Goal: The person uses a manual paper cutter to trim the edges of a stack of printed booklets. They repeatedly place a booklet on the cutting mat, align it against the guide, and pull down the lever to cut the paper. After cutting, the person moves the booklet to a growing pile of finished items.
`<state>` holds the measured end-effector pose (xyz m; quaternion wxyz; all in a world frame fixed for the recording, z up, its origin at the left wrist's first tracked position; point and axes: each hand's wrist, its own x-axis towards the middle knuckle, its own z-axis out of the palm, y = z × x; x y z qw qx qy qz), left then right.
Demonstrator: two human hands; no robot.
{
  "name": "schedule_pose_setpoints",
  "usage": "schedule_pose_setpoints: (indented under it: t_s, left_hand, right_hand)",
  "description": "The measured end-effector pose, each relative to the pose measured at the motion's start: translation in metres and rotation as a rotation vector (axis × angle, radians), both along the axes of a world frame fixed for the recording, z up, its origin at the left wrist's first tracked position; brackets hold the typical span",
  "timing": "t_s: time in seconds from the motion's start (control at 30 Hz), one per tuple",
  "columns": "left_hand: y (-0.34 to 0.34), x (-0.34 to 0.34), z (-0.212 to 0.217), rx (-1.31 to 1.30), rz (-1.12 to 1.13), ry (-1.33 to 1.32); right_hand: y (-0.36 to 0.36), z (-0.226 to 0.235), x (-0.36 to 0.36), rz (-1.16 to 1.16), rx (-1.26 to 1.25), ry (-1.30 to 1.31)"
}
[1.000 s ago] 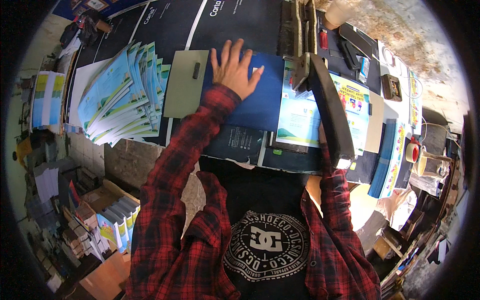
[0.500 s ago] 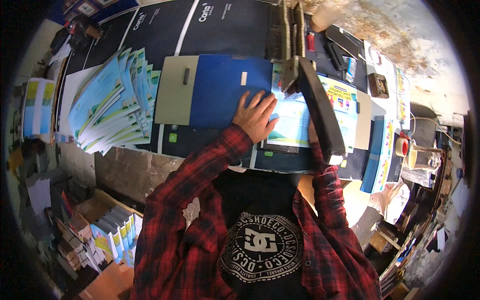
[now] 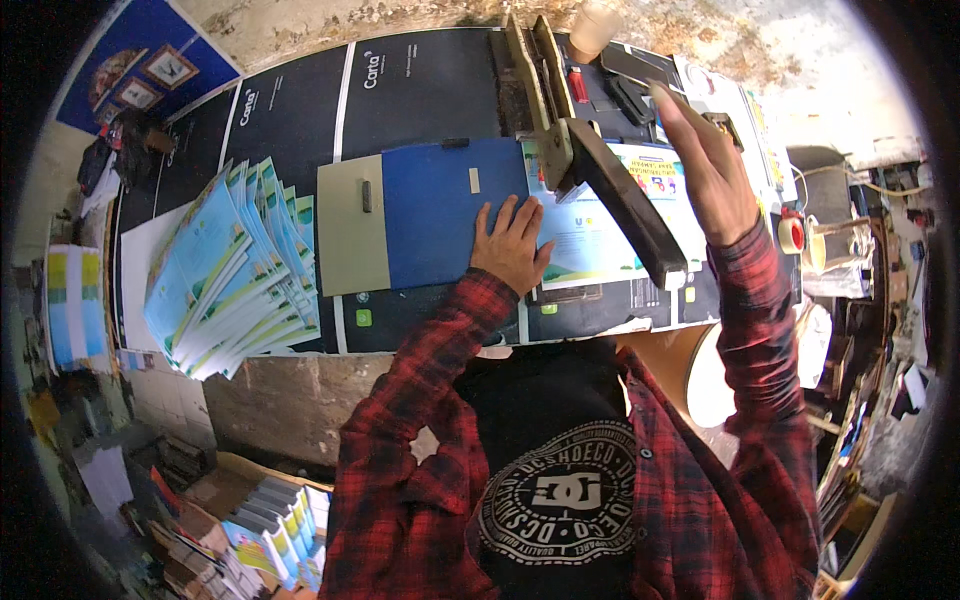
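My left hand [image 3: 512, 245] lies flat with fingers spread on the blue board [image 3: 430, 225], its fingertips at the left edge of a printed sheet [image 3: 585, 240]. Across that sheet reaches the long dark handle [image 3: 630, 210] of a stapler-like metal tool, angled toward me; its head rests over the sheet. My right hand [image 3: 712, 180] is raised to the right of the handle, holding nothing, fingers stretched out and slightly bent together. It hides part of the table's right end.
Fanned printed sheets [image 3: 230, 280] lie at the left of the dark tabletop. Toward the back right are a plastic cup [image 3: 592, 30], a red object [image 3: 577, 85] and a tape roll [image 3: 790, 235]. A box of booklets [image 3: 275, 530] stands low at the left.
My right hand has come out from under the handle and risen to the right. My left hand stays on the blue board. The whole view has shifted.
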<state>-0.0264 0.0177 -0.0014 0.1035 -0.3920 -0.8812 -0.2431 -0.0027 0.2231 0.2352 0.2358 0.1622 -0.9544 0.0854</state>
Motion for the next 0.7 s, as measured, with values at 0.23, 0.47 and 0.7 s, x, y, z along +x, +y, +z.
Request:
schedule_pose_setpoints:
  t_s: [0.23, 0.47, 0.7]
  left_hand:
    - [0.003, 0.001, -0.005, 0.023, 0.012, 0.034]
    - [-0.002, 0.002, 0.0, -0.019, 0.006, -0.012]
    - [0.001, 0.004, -0.002, -0.015, 0.02, -0.047]
  right_hand:
    - [-0.055, -0.043, 0.027, -0.229, -0.13, -0.476]
    - [-0.08, -0.072, 0.048, -0.336, -0.133, -0.411]
    - [-0.089, -0.144, 0.056, -0.441, -0.13, -0.24]
